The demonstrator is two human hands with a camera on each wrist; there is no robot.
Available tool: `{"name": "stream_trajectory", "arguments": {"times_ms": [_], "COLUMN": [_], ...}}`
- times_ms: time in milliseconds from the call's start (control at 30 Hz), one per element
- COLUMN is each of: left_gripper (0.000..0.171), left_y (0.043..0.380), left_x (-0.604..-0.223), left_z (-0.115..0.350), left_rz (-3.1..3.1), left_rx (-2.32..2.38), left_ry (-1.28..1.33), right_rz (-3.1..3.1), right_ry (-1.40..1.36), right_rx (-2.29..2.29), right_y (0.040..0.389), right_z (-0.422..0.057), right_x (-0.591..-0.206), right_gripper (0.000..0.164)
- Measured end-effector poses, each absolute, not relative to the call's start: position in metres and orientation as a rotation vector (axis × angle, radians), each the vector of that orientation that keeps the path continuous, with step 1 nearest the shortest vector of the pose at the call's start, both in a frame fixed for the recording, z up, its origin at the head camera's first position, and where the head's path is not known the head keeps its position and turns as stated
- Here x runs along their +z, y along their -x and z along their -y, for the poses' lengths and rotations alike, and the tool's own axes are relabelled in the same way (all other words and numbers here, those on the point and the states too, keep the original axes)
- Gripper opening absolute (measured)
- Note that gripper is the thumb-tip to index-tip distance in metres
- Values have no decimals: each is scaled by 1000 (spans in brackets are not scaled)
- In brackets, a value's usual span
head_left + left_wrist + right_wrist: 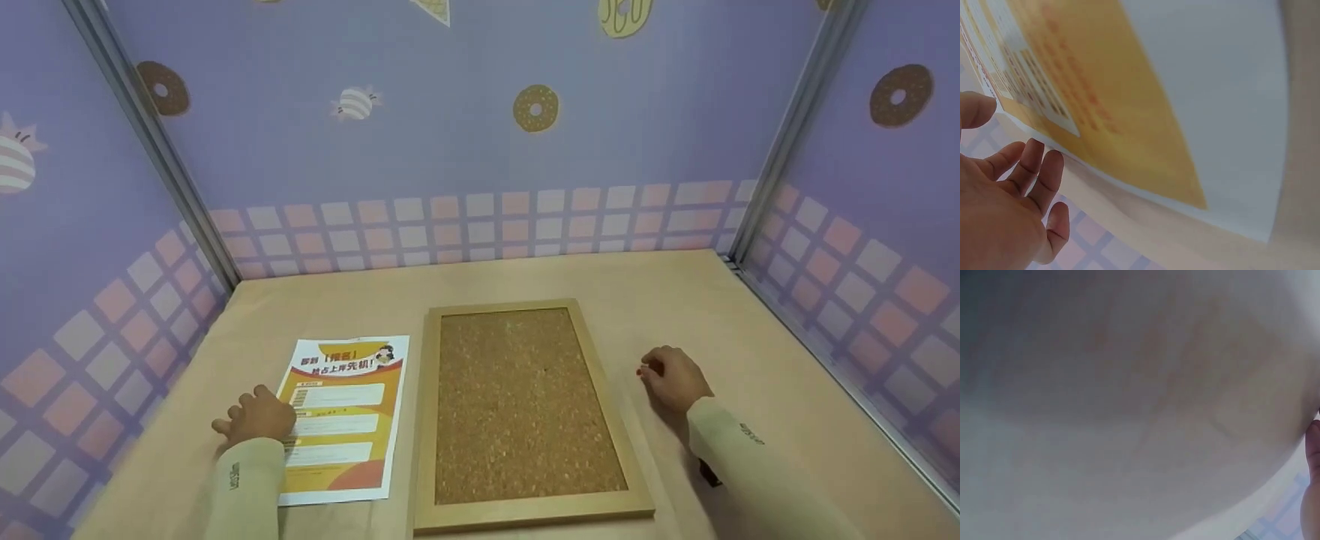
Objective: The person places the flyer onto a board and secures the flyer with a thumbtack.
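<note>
A printed paper sheet (pixel 345 420) in orange, yellow and white lies on the table, left of a cork board (pixel 525 405) with a wooden frame. My left hand (pixel 259 418) is at the sheet's left edge. Its fingers (pixel 1050 169) are loosely bent along that edge, thumb apart from them. To the right of the board, my right hand (pixel 675 379) pinches a small red pushpin (pixel 640 371) between thumb and fingertips, low over the table. Only part of the right hand (pixel 1313 467) shows at the border of the right wrist view.
The beige-covered table (pixel 360 300) is enclosed by purple printed walls (pixel 465 150) on three sides. Metal posts (pixel 787 135) stand at the back corners. A small black object (pixel 709 472) shows beneath the right sleeve.
</note>
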State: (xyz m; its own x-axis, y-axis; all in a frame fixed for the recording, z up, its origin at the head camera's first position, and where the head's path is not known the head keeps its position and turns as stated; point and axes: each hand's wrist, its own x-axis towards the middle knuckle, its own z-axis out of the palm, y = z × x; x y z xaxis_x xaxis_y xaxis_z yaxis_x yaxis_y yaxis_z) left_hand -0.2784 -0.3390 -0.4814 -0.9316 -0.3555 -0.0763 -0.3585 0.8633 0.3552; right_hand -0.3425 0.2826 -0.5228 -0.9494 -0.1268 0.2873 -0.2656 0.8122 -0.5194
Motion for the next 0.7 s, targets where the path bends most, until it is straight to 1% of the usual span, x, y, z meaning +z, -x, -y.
{"name": "stream_trajectory", "arguments": {"times_ms": [267, 467, 567, 700], "left_gripper": [38, 33, 34, 29], "left_y": [277, 279, 276, 272], "left_x": [-480, -482, -479, -474], "left_z": [349, 355, 357, 359], "left_rz": [-2994, -2949, -2927, -2916], "left_rx": [592, 582, 603, 619], "left_ry": [518, 483, 446, 361], "right_rz": [2757, 2775, 2786, 2809], "right_ry": [-353, -355, -350, -349], "right_rx": [820, 796, 774, 755], "right_y": [343, 342, 341, 340], "right_z": [-278, -275, -274, -273], "right_x": [-523, -522, -521, -521], "right_gripper": [15, 8, 7, 8]}}
